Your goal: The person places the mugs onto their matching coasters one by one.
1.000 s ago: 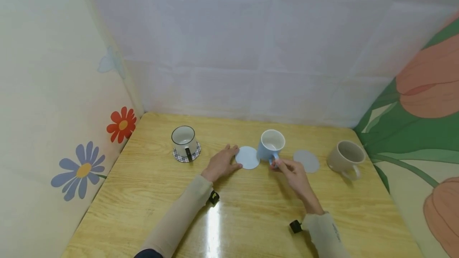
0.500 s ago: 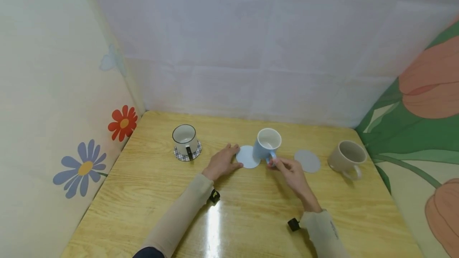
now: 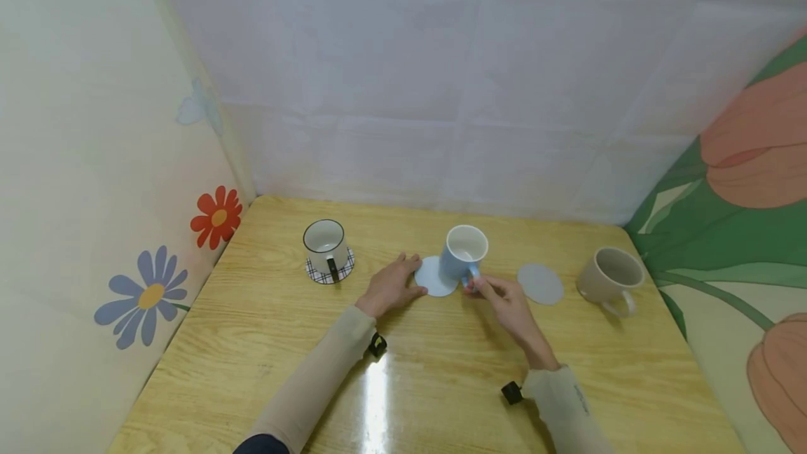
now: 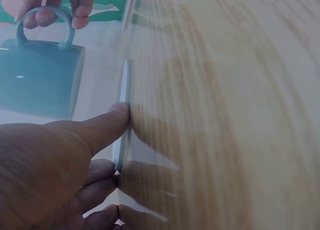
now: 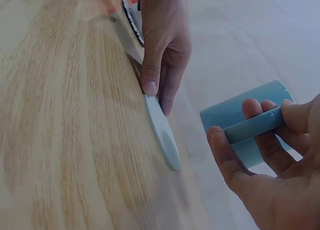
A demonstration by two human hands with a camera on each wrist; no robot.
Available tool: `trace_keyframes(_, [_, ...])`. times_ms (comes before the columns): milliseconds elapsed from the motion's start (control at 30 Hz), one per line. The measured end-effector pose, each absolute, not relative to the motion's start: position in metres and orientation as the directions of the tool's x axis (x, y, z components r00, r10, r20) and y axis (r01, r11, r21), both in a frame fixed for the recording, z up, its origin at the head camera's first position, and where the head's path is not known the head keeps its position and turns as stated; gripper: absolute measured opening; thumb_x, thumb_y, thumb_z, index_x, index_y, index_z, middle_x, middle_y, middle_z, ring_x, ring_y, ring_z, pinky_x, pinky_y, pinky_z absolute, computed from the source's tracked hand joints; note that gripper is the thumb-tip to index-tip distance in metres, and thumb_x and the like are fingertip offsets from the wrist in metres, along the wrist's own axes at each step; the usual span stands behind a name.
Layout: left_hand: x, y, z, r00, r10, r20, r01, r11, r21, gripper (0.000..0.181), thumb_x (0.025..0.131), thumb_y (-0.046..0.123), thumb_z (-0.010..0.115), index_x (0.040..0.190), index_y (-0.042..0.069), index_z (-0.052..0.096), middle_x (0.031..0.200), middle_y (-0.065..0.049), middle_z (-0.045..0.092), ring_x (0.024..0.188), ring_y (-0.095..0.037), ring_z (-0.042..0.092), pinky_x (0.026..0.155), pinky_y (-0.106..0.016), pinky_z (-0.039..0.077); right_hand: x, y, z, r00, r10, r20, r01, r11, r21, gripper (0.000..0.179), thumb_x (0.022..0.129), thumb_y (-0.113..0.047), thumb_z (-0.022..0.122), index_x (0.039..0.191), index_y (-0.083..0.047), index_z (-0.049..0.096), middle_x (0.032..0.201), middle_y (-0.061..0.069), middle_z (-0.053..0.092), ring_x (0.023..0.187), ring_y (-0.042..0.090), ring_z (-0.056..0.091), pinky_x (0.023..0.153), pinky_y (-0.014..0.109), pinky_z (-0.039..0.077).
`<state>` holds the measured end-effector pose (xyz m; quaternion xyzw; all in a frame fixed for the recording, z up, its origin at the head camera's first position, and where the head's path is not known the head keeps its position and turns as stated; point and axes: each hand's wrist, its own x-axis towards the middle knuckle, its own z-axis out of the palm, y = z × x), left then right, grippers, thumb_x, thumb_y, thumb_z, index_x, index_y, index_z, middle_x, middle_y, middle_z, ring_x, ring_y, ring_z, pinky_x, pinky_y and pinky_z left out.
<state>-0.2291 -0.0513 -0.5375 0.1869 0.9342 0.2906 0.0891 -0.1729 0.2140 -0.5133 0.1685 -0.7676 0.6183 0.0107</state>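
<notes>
While the left grip rests unclenched at the light-blue coaster, the right grip holds a light-blue mug.

The mug hangs roughly upright just above the coaster's right part, pinched by its handle, probably to keep fingers clear underneath; left thumb and fingers touch the coaster's left edge, seemingly steadying it on the wood-grain counter.

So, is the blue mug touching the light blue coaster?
Apart. The left wrist view shows a clear gap between the blue mug and the light blue coaster. The right hand holds the mug.
</notes>
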Motion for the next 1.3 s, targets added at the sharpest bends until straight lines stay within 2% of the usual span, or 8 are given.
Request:
trace_keyframes(633, [-0.228,-0.052,-0.538,-0.914,0.404,-0.036,0.306,0.744,0.593,0.069,0.097,0.032,0.080,0.157,0.014,0.052,0.169,-0.009,0.040,0.160,-0.039,0.031,0.125,-0.068,0.033,-0.176,0.208,-0.510,-0.947,-0.249,0.200,-0.250,0.187,-0.950,0.029,0.111,-0.005,0.053,0.109,0.019,0.070,0.115,0.042,0.070,0.098,0.021,0.079,0.096,0.046,0.065])
trace_keyframes(967, [-0.229,-0.050,-0.537,-0.919,0.392,-0.046,0.291,0.750,0.594,0.070,0.097,0.033,0.079,0.159,0.016,0.050,0.170,-0.008,0.039,0.162,-0.038,0.030,0.125,-0.068,0.033,-0.179,0.203,-0.511,-0.944,-0.276,0.184,-0.246,0.211,-0.946,0.030,0.112,-0.008,0.053,0.110,0.017,0.070,0.114,0.036,0.073,0.100,0.027,0.078,0.097,0.049,0.064])
trace_keyframes(1300, [-0.229,-0.050,-0.537,-0.921,0.388,-0.040,0.289,0.749,0.597,0.069,0.096,0.032,0.080,0.157,0.017,0.052,0.170,-0.007,0.039,0.161,-0.038,0.030,0.124,-0.069,0.034,-0.181,0.200,-0.514,-0.936,-0.296,0.190,-0.255,0.199,-0.946,0.029,0.112,-0.007,0.052,0.109,0.015,0.071,0.112,0.034,0.073,0.101,0.022,0.077,0.096,0.047,0.065])
